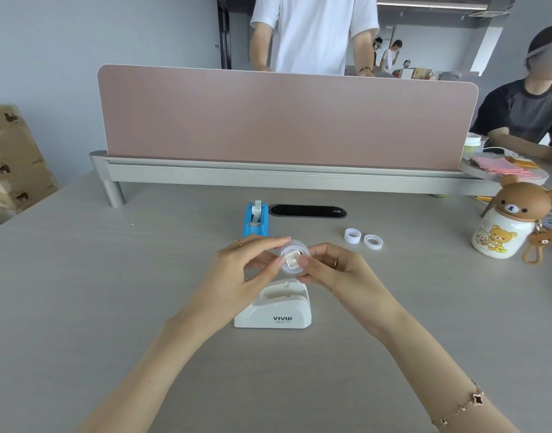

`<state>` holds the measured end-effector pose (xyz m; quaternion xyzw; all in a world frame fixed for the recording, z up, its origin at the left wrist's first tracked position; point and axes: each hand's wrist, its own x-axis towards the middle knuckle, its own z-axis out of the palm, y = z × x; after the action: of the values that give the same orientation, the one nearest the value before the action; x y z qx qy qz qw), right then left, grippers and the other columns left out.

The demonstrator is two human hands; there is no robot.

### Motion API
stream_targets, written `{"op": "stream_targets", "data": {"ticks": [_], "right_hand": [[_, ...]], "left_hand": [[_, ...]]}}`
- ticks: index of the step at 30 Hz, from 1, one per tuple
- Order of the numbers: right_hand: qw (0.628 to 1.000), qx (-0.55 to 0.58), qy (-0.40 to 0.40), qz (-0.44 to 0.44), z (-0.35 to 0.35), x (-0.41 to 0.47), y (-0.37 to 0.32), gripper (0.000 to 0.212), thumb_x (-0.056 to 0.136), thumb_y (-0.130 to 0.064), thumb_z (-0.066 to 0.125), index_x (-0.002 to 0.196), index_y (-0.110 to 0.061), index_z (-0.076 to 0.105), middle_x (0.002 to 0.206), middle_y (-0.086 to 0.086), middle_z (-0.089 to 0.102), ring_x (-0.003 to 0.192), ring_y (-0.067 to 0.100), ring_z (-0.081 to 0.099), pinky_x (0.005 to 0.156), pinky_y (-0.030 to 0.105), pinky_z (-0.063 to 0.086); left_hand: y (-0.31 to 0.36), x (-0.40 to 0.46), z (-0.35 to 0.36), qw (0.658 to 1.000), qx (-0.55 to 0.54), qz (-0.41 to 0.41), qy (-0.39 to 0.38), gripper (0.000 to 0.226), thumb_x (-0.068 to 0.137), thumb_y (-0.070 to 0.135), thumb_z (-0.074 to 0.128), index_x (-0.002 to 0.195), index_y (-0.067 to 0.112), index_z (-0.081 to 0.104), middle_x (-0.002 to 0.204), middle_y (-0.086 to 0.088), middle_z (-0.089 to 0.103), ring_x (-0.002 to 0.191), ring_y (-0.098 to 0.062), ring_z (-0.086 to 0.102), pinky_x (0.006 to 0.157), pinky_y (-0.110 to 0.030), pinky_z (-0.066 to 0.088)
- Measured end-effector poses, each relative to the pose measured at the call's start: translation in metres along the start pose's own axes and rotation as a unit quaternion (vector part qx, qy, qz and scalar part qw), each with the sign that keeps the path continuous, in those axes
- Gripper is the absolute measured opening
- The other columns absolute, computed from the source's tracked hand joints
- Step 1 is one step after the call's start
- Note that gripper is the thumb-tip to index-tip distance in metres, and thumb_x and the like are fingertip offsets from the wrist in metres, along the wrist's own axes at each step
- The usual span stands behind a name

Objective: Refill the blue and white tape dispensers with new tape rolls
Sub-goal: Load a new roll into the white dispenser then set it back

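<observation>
- While both hands pinched it, the left hand (pixel 243 270) and right hand (pixel 334 267) held a small clear tape roll on its white plastic hub (pixel 292 259).
- It hung just above the empty white plastic tape dispenser (pixel 273 310).
- It looked light, stiff and slick; the rim seemed the safest hold.
- The blue plastic tape dispenser (pixel 255 220) stood beyond on the grey table (pixel 112 292).

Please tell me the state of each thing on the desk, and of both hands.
Blue dispenser: upright, tape loaded.
White dispenser: upright, cradle empty.
Tape roll: lifted, pinched by both hands, white hub inside.
Two white cores: lying loose on the desk.
Left hand: gripping the roll.
Right hand: gripping the roll.
</observation>
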<state>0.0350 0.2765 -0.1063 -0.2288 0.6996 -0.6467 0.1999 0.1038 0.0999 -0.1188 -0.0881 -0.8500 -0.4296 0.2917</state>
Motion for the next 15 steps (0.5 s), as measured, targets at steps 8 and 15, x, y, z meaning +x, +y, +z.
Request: {"op": "stream_targets", "data": {"ticks": [8, 15], "right_hand": [[0.998, -0.054, -0.036, 0.001, -0.004, -0.002, -0.004, 0.022, 0.084, -0.023, 0.068, 0.097, -0.006, 0.067, 0.096, 0.008, 0.075, 0.086, 0.020, 0.071, 0.086, 0.027, 0.054], [0.983, 0.153, -0.067, 0.080, -0.002, 0.000, -0.003, 0.035, 0.089, -0.018, 0.060, 0.111, 0.008, 0.061, 0.107, 0.016, 0.069, 0.097, 0.015, 0.066, 0.092, 0.020, 0.053]], "left_hand": [[0.004, -0.001, -0.011, 0.995, -0.033, -0.044, -0.089, 0.018, 0.090, 0.015, 0.064, 0.106, 0.024, 0.067, 0.097, 0.009, 0.069, 0.089, -0.011, 0.067, 0.083, -0.019, 0.053], [0.003, -0.001, -0.001, 0.995, -0.075, -0.050, -0.042, 0.036, 0.082, 0.023, 0.071, 0.116, 0.031, 0.064, 0.111, 0.016, 0.063, 0.095, -0.005, 0.066, 0.081, -0.014, 0.052]]}}
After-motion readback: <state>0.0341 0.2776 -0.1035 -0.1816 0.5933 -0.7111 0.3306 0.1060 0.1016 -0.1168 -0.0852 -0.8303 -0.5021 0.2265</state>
